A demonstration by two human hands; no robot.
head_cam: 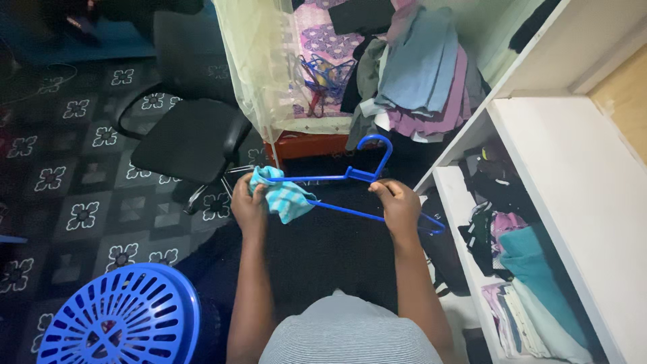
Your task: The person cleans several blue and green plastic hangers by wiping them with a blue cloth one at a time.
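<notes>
Blue hanger [350, 178] held level out front, hook up, just left of the white shelf [573, 168]. Right hand [399, 205] pinches it below the hook to steady it. Left hand [248, 202] is closed on a striped teal cloth [283, 197] bunched over the hanger's left end (so it drapes there). Blue basket [121, 317] sits lower left of the hanger.

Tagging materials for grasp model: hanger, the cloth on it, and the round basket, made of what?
Hanger: likely moulded plastic, glossy blue, thin. Cloth: soft woven or knit fabric, teal striped, bunched in left hand. Basket: rigid blue plastic, slotted.
</notes>
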